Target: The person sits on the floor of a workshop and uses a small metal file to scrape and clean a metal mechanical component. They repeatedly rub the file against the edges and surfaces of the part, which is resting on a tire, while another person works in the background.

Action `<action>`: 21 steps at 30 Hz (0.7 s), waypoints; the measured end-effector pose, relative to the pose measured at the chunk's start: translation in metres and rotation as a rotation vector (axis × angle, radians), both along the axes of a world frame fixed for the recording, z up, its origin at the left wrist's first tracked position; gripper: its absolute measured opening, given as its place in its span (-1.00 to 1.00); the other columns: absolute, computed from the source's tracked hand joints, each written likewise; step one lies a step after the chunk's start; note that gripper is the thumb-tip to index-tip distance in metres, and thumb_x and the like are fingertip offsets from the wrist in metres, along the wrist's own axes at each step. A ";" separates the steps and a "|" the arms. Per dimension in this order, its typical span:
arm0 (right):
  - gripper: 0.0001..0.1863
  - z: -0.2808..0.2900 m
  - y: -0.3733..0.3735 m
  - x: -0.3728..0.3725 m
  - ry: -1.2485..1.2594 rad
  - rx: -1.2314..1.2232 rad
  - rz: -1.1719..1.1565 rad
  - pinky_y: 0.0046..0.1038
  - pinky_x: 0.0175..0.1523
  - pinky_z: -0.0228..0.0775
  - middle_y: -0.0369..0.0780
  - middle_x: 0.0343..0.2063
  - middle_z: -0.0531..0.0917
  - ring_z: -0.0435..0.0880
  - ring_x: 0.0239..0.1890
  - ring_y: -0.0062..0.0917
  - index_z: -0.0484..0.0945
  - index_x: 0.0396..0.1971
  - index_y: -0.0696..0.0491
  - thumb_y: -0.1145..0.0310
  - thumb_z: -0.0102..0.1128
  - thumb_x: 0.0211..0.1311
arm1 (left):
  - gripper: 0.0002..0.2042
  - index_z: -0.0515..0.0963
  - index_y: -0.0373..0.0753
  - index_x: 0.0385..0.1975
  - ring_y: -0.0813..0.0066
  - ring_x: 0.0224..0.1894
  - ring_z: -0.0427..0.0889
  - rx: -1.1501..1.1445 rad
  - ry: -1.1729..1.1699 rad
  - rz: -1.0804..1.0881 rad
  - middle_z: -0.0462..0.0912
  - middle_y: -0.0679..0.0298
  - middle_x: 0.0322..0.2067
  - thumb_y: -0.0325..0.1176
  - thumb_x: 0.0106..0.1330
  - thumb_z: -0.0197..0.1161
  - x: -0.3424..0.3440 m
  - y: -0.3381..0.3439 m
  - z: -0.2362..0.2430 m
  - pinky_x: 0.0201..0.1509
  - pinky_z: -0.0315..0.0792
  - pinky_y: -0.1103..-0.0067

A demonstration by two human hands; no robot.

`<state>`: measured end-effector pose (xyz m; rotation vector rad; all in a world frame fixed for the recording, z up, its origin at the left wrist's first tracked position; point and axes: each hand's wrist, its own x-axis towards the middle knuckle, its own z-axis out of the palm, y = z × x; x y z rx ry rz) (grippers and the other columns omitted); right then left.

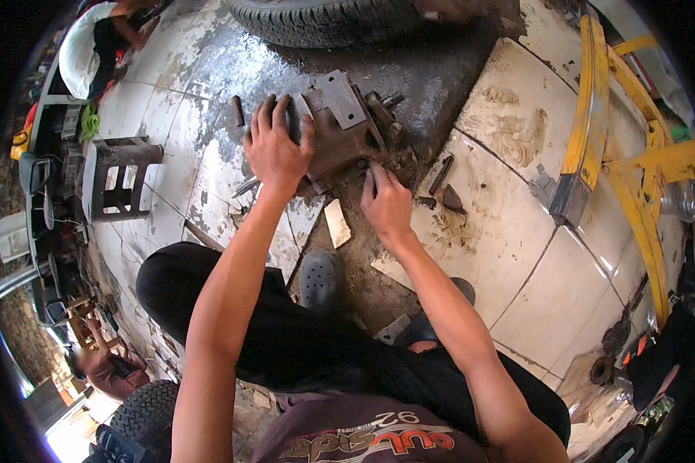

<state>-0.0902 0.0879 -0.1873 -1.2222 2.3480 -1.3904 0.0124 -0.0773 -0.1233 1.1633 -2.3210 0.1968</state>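
A rusty, boxy metal part with a grey plate on top lies on the dark, stained floor in front of me. My left hand is over its left side, fingers slightly spread and curled against it, gripping it. At its lower right corner, beside a small bolt-like piece, my right hand has its fingers curled together; what they hold is too small to make out. A dark pin lies left of the part. A dark bar and a broken brown fragment are on the right.
A tyre lies beyond the part. A grey plastic stool stands left, a yellow steel frame right. A broken tile piece lies near my shoe. Two other people are at the left edge.
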 end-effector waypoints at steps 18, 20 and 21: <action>-0.47 -0.005 0.007 0.017 0.088 0.148 -0.058 -0.14 -0.27 0.66 0.03 -0.26 0.73 0.75 -0.35 -0.03 0.50 0.26 -0.02 0.28 0.23 0.27 | -0.51 0.49 -0.09 0.22 0.15 0.35 0.39 0.048 0.019 0.028 0.49 0.16 0.25 -0.03 0.34 0.15 -0.003 0.002 0.003 0.34 0.24 0.21; -0.41 -0.002 0.014 0.026 0.038 0.212 -0.043 -0.12 -0.28 0.61 0.07 -0.29 0.72 0.73 -0.35 0.00 0.41 0.33 -0.02 0.33 0.20 0.28 | -0.53 0.48 -0.08 0.24 0.15 0.33 0.41 0.047 0.025 0.020 0.49 0.16 0.25 -0.06 0.38 0.15 -0.006 0.003 0.003 0.35 0.23 0.23; -0.38 0.005 0.015 0.031 0.006 0.242 -0.035 -0.11 -0.28 0.58 0.09 -0.30 0.71 0.72 -0.35 0.01 0.37 0.37 -0.01 0.35 0.18 0.28 | -0.54 0.47 -0.08 0.25 0.15 0.33 0.41 0.044 0.021 0.017 0.49 0.16 0.25 -0.07 0.40 0.14 -0.004 0.003 0.003 0.36 0.23 0.24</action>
